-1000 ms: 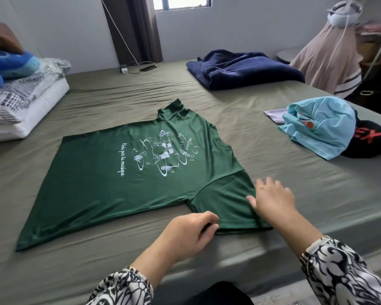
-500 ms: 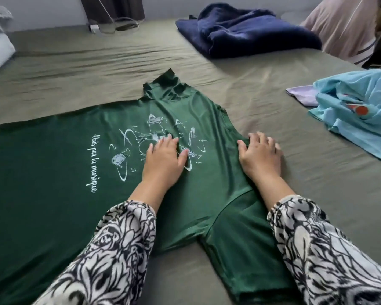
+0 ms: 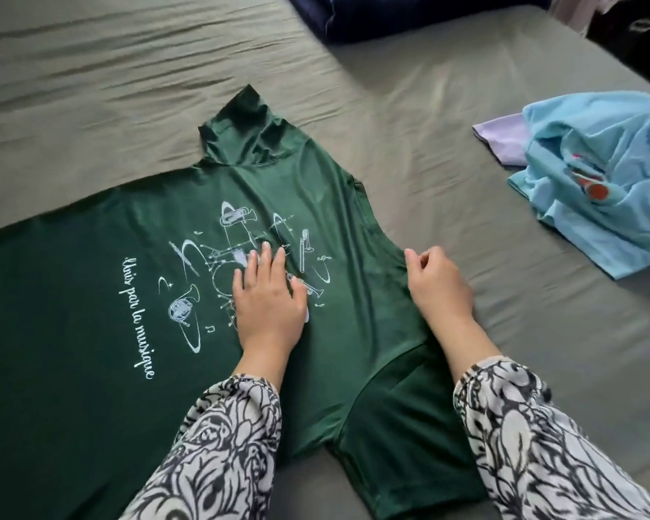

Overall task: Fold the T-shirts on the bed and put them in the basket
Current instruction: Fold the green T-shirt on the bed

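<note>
Bed [image 3: 447, 106] in taut olive sheet, faintly creased. Green T-shirt [image 3: 91, 294], smooth and slightly glossy, spread flat print-up across its middle, far sleeve rumpled. Light blue T-shirt [image 3: 597, 174] heaped well apart at right, unfolded; basket not in view. Left hand [image 3: 267, 298] open, palm flat on white instrument print. Right hand [image 3: 438, 283] loosely curled at neck-side edge, pinching cloth or only resting: cannot tell. Best practice, by judgement: anchor with flat palm, sweep creases outward before first fold.

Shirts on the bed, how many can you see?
3, maybe more hidden: green shirt spread under both hands, light blue shirt crumpled at right, purple shirt peeking from beneath it.
</note>
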